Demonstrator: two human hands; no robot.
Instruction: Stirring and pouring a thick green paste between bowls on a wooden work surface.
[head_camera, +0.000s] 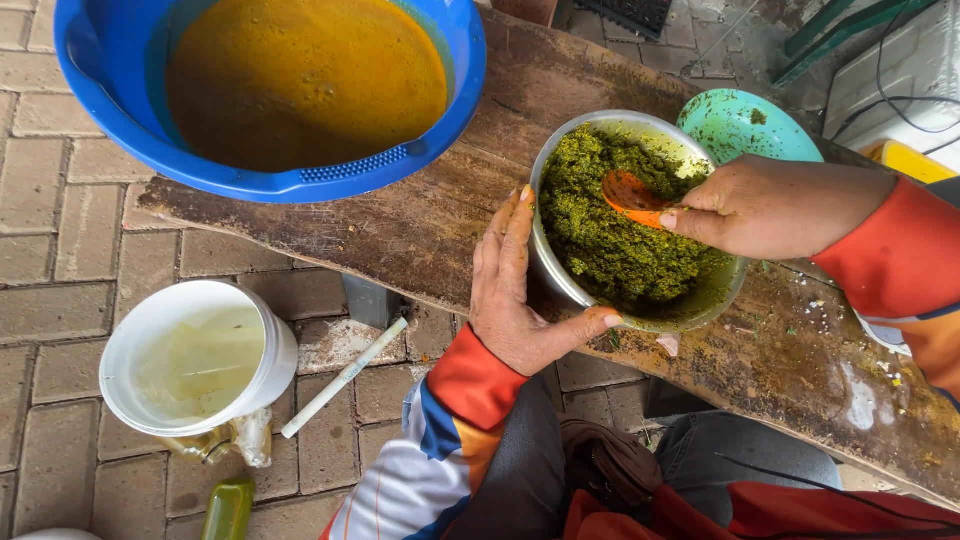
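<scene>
A metal bowl full of a coarse green paste stands on a rough wooden bench. My left hand lies flat against the bowl's left side, thumb along its near rim, steadying it. My right hand reaches in from the right and grips an orange spoon, whose bowl rests in the green paste near the top of the heap.
A big blue plastic basin of yellow-brown liquid sits at the bench's far left. A teal lid or plate lies behind the metal bowl. On the brick floor stand a white bucket, a white stick and a green bottle.
</scene>
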